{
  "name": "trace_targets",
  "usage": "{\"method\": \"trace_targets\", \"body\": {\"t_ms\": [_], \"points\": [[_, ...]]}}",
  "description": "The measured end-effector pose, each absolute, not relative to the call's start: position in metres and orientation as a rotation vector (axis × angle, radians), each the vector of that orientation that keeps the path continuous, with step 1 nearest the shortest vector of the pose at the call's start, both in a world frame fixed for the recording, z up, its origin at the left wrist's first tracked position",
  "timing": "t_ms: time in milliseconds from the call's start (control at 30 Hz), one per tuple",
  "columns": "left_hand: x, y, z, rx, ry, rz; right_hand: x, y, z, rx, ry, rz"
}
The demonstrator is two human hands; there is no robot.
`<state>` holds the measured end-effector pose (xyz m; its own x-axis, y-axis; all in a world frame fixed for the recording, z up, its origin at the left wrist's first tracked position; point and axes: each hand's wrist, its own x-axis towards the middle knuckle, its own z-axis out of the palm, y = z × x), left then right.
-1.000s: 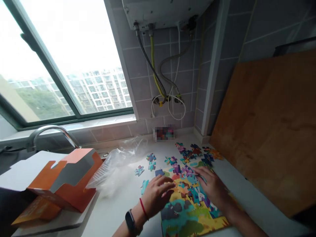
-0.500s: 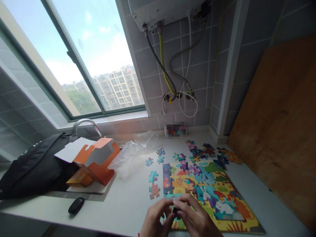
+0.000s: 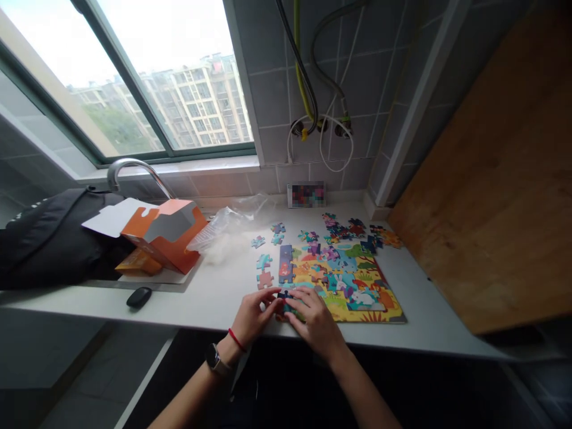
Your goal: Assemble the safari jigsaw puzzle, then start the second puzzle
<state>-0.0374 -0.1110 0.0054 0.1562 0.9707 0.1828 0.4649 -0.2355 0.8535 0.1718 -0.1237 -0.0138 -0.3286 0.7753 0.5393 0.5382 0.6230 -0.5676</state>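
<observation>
The left hand (image 3: 254, 317) and right hand (image 3: 315, 317) are grasping a dark blue jigsaw piece (image 3: 286, 296) beside the puzzle (image 3: 344, 280) on a white countertop (image 3: 214, 316). A window (image 3: 165, 77) is glowing behind the faucet (image 3: 134, 170)

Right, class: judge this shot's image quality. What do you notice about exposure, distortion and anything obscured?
In the head view, the window glares almost white, the wide lens tilts and stretches the worktop, and a pixelated patch hides an item by the wall, while the jigsaw puzzle stays fairly clear.

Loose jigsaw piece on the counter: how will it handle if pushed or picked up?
The loose jigsaw piece looks like flat card, so it's probably stiff and light. Lying flat on the smooth white countertop, it will likely slide when pushed rather than roll or tip. Its thin edge may be fiddly to pinch.
</observation>
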Motion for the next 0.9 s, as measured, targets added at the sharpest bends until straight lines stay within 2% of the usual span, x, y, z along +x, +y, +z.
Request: {"method": "trace_targets", "body": {"t_ms": [100, 533, 700, 900], "points": [[-0.044, -0.106, 0.001, 1.951, 1.399, 1.059, 0.169, -0.124, -0.014, -1.046, -2.053, 0.349], [-0.039, -0.107, -0.002, 1.824, 1.429, 1.158, 0.169, -0.126, -0.001, -1.096, -2.142, 0.303], [-0.048, -0.102, 0.002, 2.16, 1.391, 1.275, 0.169, -0.106, 0.002, -1.164, -2.191, 0.266], [-0.05, -0.096, -0.012, 2.469, 1.332, 1.116, 0.165, -0.093, -0.002, -1.209, -2.236, 0.209]]}}
